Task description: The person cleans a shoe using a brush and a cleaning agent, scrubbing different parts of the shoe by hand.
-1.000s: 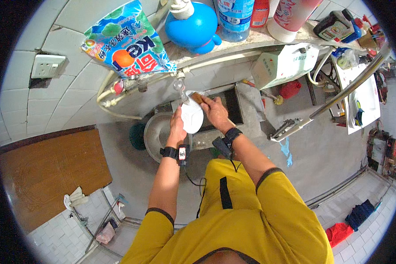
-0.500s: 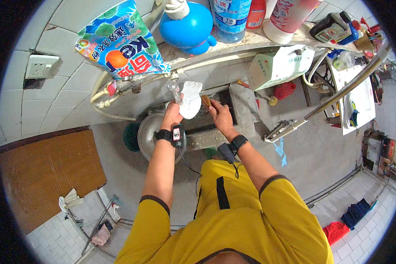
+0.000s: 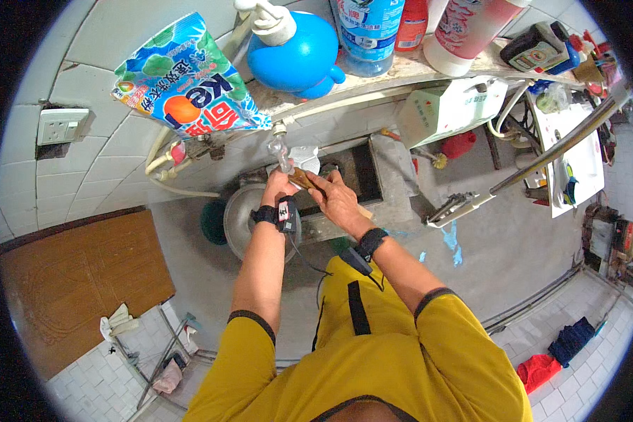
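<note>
My left hand [image 3: 281, 184] is closed on a white shoe [image 3: 304, 157] under the tap [image 3: 279, 146]; only part of its pale surface shows now, and the fingertips are hidden. My right hand [image 3: 336, 200] grips a brown wooden-backed brush [image 3: 301, 178], which lies slantwise against or just over the shoe, beside the left hand. Its bristles are out of sight. Below the left wrist sits a round metal basin [image 3: 235, 224], next to the concrete sink [image 3: 395, 184].
Along the ledge [image 3: 278, 105] above the sink stand a detergent bag [image 3: 186, 84], a blue pump bottle [image 3: 292, 56] and several other bottles. A green-white carton [image 3: 450, 112] hangs below it. To the right a metal pole [image 3: 541, 158] slants across, near a white board [image 3: 580, 172].
The shoe has tipped away from its flat, sole-showing pose, so less of it shows. My right hand has come left with the brush, up to my left hand.
</note>
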The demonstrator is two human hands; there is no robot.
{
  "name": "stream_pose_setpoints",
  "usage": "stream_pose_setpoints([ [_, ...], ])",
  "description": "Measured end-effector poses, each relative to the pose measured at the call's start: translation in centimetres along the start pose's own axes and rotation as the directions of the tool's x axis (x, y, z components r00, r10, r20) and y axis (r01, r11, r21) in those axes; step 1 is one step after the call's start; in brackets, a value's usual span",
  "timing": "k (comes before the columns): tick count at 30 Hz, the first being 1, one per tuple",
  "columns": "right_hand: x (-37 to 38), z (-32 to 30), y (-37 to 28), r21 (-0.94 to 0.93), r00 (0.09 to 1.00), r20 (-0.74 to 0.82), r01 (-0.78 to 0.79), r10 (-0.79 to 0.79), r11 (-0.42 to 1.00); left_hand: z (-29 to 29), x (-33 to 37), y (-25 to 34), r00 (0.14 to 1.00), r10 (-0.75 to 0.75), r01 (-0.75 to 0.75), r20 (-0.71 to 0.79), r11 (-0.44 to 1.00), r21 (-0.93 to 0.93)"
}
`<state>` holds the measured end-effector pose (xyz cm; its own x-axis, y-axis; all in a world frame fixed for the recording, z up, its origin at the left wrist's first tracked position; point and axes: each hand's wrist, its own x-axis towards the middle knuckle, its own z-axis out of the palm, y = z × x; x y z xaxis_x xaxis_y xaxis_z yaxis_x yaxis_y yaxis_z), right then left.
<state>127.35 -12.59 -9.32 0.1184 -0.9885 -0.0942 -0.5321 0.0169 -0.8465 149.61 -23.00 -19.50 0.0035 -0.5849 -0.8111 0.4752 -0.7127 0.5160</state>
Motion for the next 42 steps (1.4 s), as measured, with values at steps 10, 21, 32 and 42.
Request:
stream_pose_setpoints([
  [10, 2.2, 2.4, -1.6, 0.03, 0.995, 0.042, -0.087, 0.086, 0.996, -1.7, -2.1, 0.1, 0.967, 0.138, -0.111, 0.215, 0.985, -0.133],
  [21, 5.5, 0.8, 3.9, -0.084, 0.95, -0.099, -0.305, 0.297, 0.949, 1.4, -3.6, -5.2, 0.972, 0.236, -0.237, -0.024, 0.967, -0.093],
  [32, 2.2, 2.8, 3.2, 0.141, 0.959, -0.223, -0.146, 0.175, 0.979, 1.1, -8.7, -3.8, 0.798, 0.558, -0.412, 0.226, 0.233, 0.881],
  [42, -2.3, 1.8, -1.4, -0.008, 0.994, -0.097, -0.051, 0.05, 0.999, 1.3, -9.9, -3.9, 0.892, 0.452, -0.227, -0.001, 0.45, 0.864],
])
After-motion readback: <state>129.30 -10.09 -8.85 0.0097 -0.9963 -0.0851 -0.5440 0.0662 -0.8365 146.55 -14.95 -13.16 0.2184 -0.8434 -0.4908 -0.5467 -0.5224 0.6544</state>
